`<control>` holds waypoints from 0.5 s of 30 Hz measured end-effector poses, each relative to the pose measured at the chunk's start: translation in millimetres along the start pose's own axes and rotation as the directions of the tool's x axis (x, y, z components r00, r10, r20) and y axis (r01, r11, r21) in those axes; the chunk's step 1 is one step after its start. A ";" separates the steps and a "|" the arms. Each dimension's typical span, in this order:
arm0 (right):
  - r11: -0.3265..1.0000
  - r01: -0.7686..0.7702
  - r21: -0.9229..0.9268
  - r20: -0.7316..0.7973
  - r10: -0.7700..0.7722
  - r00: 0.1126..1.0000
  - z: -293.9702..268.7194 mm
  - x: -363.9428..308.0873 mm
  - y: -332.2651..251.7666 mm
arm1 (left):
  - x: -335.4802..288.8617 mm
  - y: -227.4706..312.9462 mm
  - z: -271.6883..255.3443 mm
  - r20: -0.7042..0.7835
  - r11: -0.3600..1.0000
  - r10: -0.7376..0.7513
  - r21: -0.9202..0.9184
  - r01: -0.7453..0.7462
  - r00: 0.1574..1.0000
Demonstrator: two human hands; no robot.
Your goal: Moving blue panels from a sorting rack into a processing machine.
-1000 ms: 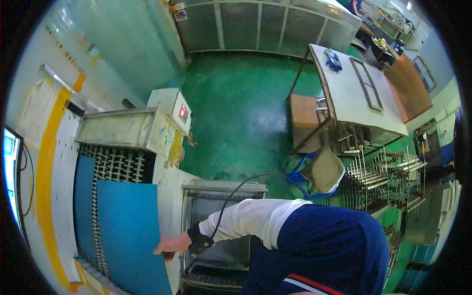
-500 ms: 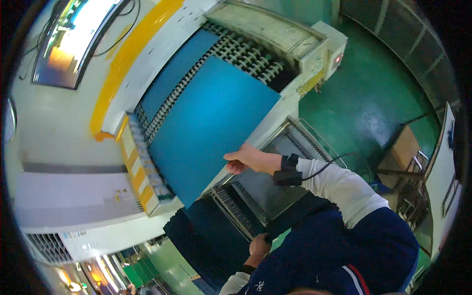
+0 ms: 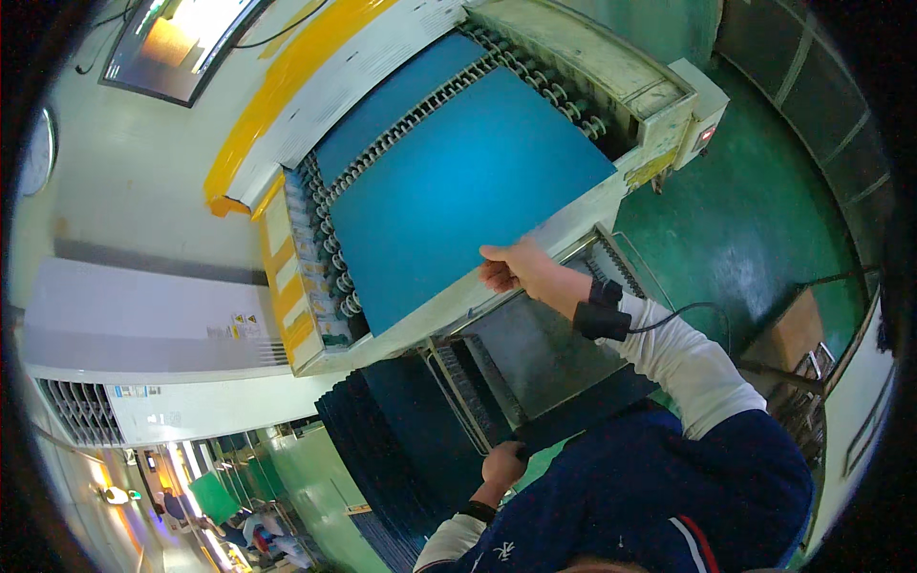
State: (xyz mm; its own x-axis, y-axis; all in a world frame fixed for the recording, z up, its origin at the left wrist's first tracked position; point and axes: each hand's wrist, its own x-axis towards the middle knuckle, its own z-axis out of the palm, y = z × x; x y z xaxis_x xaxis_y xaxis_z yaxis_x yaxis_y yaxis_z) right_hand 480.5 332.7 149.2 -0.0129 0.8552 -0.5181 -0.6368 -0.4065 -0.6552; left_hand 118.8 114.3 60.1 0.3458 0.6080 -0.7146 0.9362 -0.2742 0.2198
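A flat blue panel [image 3: 458, 191] lies on the rollers [image 3: 549, 91] of a conveyor machine in front of me. My right hand [image 3: 521, 267] is at its near edge, thumb on top and fingers curled below, closed on that edge. Around the right wrist is a black strapped device [image 3: 602, 310] with a cable. Lower down, my left hand [image 3: 501, 465] is closed beside the end of a metal rack frame [image 3: 458, 396]; a dark bit shows at its fingers, and what it grips cannot be made out. Dark panels [image 3: 373, 430] stand stacked beside the rack.
Another blue panel [image 3: 401, 91] lies farther in on the rollers. A white air conditioner [image 3: 153, 315] stands at the left, below a wall screen [image 3: 177, 43]. At the right are a control box [image 3: 702, 115] with a red light, a cardboard box [image 3: 793, 329] and green floor [image 3: 764, 181].
The blue panel has slid inward and now lies squarer on the rollers, its near left corner no longer overhanging. My right hand has followed its edge. The whole view has shifted.
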 end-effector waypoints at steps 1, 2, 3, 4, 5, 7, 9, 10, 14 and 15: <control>1.000 0.011 0.001 -0.006 -0.011 1.000 0.9 0.6 -3.5 | 0.5 -0.3 1.0 0.002 1.000 0.002 0.010 -0.002 1.000; 1.000 0.023 0.002 -0.013 -0.023 1.000 2.0 1.1 -6.5 | 2.1 -1.7 3.1 0.005 1.000 0.004 0.019 -0.004 1.000; 0.999 0.036 0.004 -0.016 -0.035 0.999 4.7 1.2 -10.4 | 2.4 -1.1 1.3 0.005 1.000 0.005 0.030 -0.005 1.000; 0.998 0.041 0.038 -0.015 -0.040 0.999 7.1 1.0 -14.4 | 2.0 -0.7 -0.4 0.007 1.000 -0.005 0.006 0.005 1.000; 0.996 0.046 0.073 -0.014 -0.045 0.999 9.3 0.0 -18.2 | 1.9 -0.3 -2.4 0.010 1.000 -0.015 -0.018 0.015 1.000; 0.995 0.036 0.097 -0.016 -0.034 0.999 15.2 -3.8 -20.4 | -0.4 7.0 -10.8 0.026 0.999 -0.033 -0.036 0.033 0.999; 0.997 0.008 0.080 -0.022 -0.007 1.000 18.6 -8.6 -18.8 | -5.2 14.4 -17.8 0.056 0.999 -0.050 -0.018 0.051 0.997; 1.000 0.010 0.021 0.017 -0.011 1.000 18.1 -9.3 -17.2 | -4.5 12.8 -16.0 0.042 0.998 -0.062 -0.011 0.063 0.997; 0.888 0.262 -0.377 0.113 -0.237 0.965 19.6 -0.7 -6.6 | -2.5 15.8 -21.0 0.054 0.996 -0.086 0.022 0.085 0.995; 0.783 0.371 -0.499 0.144 -0.347 0.927 19.7 1.9 -6.2 | -1.3 19.2 -26.5 0.073 0.996 -0.081 0.035 0.079 0.994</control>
State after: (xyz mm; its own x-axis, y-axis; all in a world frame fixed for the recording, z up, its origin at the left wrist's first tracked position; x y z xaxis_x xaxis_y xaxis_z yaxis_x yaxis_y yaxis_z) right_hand 469.2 343.2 163.1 0.0983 0.9799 -0.1734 -0.1186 -0.1615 -0.9797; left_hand 137.9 127.9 82.8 0.2634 0.5722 -0.7766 0.9577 -0.2516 0.1394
